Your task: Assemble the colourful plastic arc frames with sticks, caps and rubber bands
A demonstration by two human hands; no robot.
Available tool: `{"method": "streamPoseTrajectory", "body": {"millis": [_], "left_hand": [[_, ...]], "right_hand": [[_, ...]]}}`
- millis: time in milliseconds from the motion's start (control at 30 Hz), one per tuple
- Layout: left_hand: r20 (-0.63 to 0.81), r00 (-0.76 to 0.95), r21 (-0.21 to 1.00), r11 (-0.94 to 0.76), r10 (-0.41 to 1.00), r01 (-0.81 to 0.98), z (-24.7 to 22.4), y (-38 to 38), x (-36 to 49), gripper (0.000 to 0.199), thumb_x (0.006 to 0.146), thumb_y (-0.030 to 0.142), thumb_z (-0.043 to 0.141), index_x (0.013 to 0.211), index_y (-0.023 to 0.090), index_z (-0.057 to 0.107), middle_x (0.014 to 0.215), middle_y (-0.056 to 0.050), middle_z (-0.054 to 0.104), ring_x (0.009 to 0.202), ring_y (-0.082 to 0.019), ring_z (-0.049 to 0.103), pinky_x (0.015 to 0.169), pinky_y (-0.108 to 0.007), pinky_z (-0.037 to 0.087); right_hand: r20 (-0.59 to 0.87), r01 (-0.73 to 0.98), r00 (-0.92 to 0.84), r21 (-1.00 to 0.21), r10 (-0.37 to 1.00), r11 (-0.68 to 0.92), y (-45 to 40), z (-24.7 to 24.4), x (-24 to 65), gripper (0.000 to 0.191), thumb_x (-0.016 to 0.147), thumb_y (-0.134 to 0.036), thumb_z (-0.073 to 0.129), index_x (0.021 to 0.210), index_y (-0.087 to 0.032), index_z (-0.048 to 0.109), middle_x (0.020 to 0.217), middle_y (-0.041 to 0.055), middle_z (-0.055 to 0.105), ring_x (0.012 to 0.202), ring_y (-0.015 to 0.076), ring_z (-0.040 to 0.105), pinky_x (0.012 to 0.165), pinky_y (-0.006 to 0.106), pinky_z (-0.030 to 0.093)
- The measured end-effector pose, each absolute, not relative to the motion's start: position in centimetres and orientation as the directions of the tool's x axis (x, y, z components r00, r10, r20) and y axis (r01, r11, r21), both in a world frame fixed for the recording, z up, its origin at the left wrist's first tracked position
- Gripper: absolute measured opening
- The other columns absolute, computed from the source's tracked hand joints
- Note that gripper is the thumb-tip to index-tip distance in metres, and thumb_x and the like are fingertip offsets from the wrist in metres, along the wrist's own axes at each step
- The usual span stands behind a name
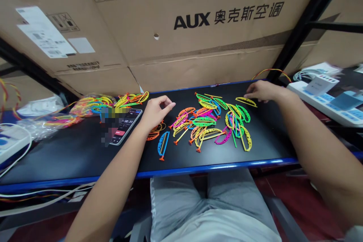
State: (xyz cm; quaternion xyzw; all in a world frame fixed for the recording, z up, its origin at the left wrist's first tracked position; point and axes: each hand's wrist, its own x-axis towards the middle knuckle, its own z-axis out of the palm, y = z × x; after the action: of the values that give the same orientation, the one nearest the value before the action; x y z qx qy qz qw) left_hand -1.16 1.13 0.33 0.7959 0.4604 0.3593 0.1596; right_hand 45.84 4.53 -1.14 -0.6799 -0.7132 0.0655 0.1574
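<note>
My right hand is at the far right of the black table, fingertips closed at the upper edge of a yellow plastic toy bow. My left hand is raised at the middle, thumb and forefinger drawn together; whatever may be between them is hidden. Beneath it lie rubber bands and an orange toy bow, partly covered by the wrist. A blue toy bow with an orange-tipped arrow sits nearby. Between the hands spreads a pile of bows and suction-cup arrows; more bows lie on its right.
A phone lies left of my left forearm. Behind it are bagged toy bows and loose ones. Power strips stand at both sides, the right one holding a charger. A large cardboard box walls off the back.
</note>
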Motion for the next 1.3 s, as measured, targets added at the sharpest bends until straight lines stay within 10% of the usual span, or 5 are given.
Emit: {"method": "streamPoseTrajectory", "body": {"millis": [233, 433, 800, 1033, 1300], "left_hand": [[0.410, 0.137, 0.658, -0.397, 0.902, 0.640, 0.1, 2.0, -2.0, 0.027, 0.090, 0.038, 0.068, 0.070, 0.020, 0.065, 0.067, -0.002, 0.069, 0.062, -0.017, 0.060, 0.067, -0.030, 0.046], [0.430, -0.085, 0.745, -0.300, 0.899, 0.596, 0.6, 3.2, -4.6, 0.023, 0.090, 0.034, 0.069, 0.072, 0.019, 0.067, 0.068, -0.003, 0.069, 0.065, -0.017, 0.062, 0.070, -0.031, 0.048], [0.190, 0.141, 0.584, -0.227, 0.972, 0.780, 0.3, 3.3, -5.9, 0.009, 0.080, 0.029, 0.076, 0.080, 0.021, 0.076, 0.084, -0.006, 0.078, 0.079, -0.024, 0.071, 0.075, -0.036, 0.052], [-0.174, 0.434, 0.597, -0.255, 0.884, 0.761, 3.6, 1.0, -7.6, 0.030, 0.074, 0.042, 0.083, 0.096, 0.021, 0.083, 0.091, -0.004, 0.081, 0.082, -0.020, 0.072, 0.076, -0.031, 0.056], [-0.259, 0.450, 0.564, -0.245, 0.855, 0.789, 2.5, 1.4, -7.0, 0.015, 0.066, 0.032, 0.082, 0.075, 0.021, 0.081, 0.072, -0.003, 0.077, 0.072, -0.020, 0.070, 0.065, -0.027, 0.050]], "right_hand": [[-0.078, 0.976, -0.042, -0.215, 0.996, 0.025, 5.2, -1.3, 44.3, 0.009, 0.079, -0.026, 0.083, 0.074, -0.018, 0.080, 0.076, 0.0094, 0.078, 0.065, 0.0201, 0.066, 0.063, 0.034, 0.049], [0.253, 0.950, 0.006, -0.304, 0.968, 0.073, 3.6, 0.2, 41.8, 0.014, 0.089, -0.032, 0.074, 0.090, -0.019, 0.080, 0.087, 0.0119, 0.078, 0.074, 0.0241, 0.067, 0.064, 0.035, 0.046], [0.611, 0.725, -0.303, -0.350, 0.731, 0.593, 0.0, -0.4, 34.2, 0.027, 0.103, -0.040, 0.062, 0.115, -0.021, 0.077, 0.095, 0.0074, 0.064, 0.068, 0.0168, 0.055, 0.066, 0.034, 0.046], [0.632, 0.695, -0.340, -0.329, 0.697, 0.639, -0.4, -0.4, 33.8, 0.019, 0.102, -0.033, 0.064, 0.113, -0.023, 0.076, 0.091, 0.0042, 0.060, 0.065, 0.0145, 0.052, 0.061, 0.032, 0.044], [0.609, 0.706, -0.370, -0.306, 0.702, 0.638, -0.4, -0.6, 33.8, 0.020, 0.103, -0.032, 0.062, 0.110, -0.023, 0.079, 0.090, 0.0045, 0.058, 0.068, 0.0163, 0.055, 0.062, 0.033, 0.043]]}}
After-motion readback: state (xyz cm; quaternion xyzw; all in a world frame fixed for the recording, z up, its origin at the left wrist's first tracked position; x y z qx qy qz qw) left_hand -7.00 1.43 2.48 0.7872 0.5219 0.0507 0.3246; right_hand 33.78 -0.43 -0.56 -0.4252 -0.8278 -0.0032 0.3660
